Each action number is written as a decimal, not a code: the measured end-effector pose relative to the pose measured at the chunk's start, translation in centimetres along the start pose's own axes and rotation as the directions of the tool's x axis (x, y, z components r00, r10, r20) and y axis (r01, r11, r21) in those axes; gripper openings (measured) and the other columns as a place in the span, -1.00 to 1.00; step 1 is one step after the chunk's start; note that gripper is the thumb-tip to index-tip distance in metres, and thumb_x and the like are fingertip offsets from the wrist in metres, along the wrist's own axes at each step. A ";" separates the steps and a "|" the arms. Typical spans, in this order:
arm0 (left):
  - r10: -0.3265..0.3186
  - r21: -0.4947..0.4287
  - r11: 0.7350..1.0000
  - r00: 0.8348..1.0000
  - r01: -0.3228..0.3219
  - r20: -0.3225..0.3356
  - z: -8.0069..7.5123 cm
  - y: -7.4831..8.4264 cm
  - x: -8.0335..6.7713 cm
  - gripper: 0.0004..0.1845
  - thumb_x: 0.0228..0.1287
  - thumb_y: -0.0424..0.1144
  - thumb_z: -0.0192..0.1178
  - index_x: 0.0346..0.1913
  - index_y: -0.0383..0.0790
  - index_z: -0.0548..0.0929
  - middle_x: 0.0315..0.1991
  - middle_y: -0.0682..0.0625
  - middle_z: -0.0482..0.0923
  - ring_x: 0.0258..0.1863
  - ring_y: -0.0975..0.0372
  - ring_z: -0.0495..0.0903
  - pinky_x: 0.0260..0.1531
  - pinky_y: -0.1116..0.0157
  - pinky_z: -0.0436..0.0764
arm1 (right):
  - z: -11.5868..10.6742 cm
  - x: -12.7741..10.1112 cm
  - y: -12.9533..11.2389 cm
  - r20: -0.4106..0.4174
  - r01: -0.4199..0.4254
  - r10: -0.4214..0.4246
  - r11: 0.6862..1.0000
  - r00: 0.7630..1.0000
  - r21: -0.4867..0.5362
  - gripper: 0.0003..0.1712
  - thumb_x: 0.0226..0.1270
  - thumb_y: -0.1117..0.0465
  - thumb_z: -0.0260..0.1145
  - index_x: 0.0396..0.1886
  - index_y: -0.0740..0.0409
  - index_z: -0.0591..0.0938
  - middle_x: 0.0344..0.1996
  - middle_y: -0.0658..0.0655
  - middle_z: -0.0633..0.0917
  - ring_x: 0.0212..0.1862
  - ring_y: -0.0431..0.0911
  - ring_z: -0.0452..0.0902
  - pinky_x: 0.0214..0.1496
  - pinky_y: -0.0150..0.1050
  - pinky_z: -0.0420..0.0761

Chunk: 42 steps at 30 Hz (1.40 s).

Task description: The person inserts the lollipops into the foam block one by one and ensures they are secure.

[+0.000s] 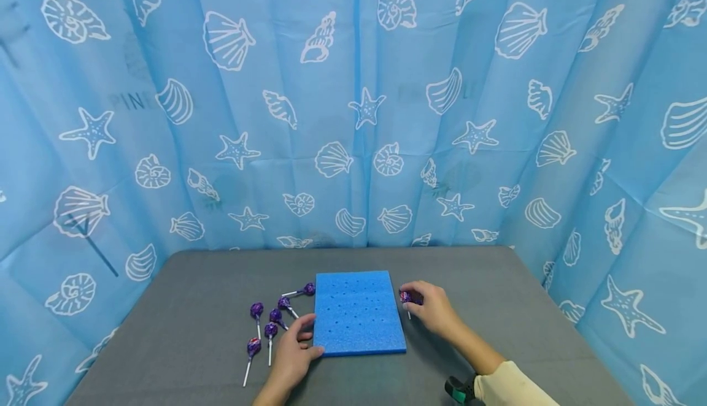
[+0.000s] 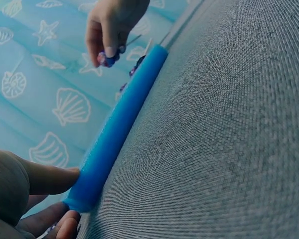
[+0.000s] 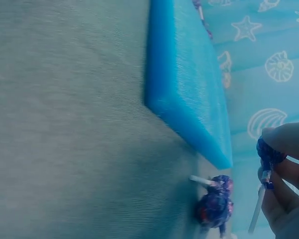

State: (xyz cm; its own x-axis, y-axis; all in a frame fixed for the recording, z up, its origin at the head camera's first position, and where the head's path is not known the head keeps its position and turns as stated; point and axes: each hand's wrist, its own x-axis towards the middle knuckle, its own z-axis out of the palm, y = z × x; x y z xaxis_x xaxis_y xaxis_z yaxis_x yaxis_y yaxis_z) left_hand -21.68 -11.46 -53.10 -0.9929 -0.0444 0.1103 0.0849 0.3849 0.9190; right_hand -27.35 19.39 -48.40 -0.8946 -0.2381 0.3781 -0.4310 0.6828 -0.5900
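Observation:
A blue foam board (image 1: 359, 311) with rows of small holes lies flat on the grey table (image 1: 497, 308). My left hand (image 1: 315, 335) pinches its near left corner; in the left wrist view the fingers (image 2: 45, 181) close on the end of the foam edge (image 2: 119, 124). Just right of the board's far right corner, my right hand (image 1: 410, 300) pinches a purple-wrapped lollipop (image 1: 406, 297). The right wrist view shows its head (image 3: 268, 154) between the fingertips and the stick (image 3: 256, 214) hanging down. Another lollipop (image 3: 214, 205) lies on the table below it, beside the foam (image 3: 189, 84).
Several purple lollipops (image 1: 267, 323) with white sticks lie loose on the table left of the board. A blue curtain (image 1: 353, 118) printed with shells and starfish encloses the table at the back and both sides. Bare grey surface lies right of the board.

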 end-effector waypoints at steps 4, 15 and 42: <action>-0.009 0.004 1.000 1.000 0.009 0.004 -0.1 0.1 0.0 -0.31 -0.14 -0.54 0.46 0.19 -0.32 0.52 0.12 -0.24 0.54 -0.08 0.01 0.57 -0.16 0.10 0.56 | -0.2 1.0 0.0 -0.024 0.028 -0.027 0.999 0.999 0.033 -0.69 0.07 0.46 0.46 -0.14 0.23 0.68 -0.27 0.03 0.68 -0.22 -0.09 0.59 -0.17 -0.13 0.63; -0.008 0.016 1.000 1.000 0.008 0.013 -0.4 0.2 0.1 -0.34 -0.14 -0.52 0.45 0.16 -0.31 0.55 0.11 -0.21 0.56 -0.08 0.03 0.57 -0.16 0.12 0.55 | -0.9 3.4 -0.5 -0.114 0.054 -0.043 0.994 0.992 0.095 -0.71 0.06 0.44 0.48 -0.20 0.20 0.66 -0.35 0.03 0.70 -0.31 -0.11 0.63 -0.24 -0.23 0.64; -0.019 0.011 1.000 1.000 0.019 0.018 -0.4 0.2 -0.1 -0.42 -0.14 -0.47 0.48 0.08 -0.27 0.61 0.01 -0.16 0.60 -0.08 0.02 0.57 -0.16 0.13 0.56 | 1.9 7.8 -1.0 -0.235 -0.016 0.127 0.905 0.964 0.424 -0.68 0.16 0.44 0.39 -0.04 0.35 0.65 -0.22 0.27 0.72 -0.21 -0.02 0.65 -0.24 -0.31 0.63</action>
State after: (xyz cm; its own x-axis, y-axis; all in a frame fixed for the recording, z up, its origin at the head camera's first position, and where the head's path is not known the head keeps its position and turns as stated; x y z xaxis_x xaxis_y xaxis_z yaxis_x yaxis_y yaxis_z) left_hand -21.53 -11.77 -52.81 -0.9957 -0.0352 0.0859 0.0651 0.3943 0.9167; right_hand -34.09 15.54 -46.26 -0.8892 0.0198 0.4571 -0.4260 0.3288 -0.8429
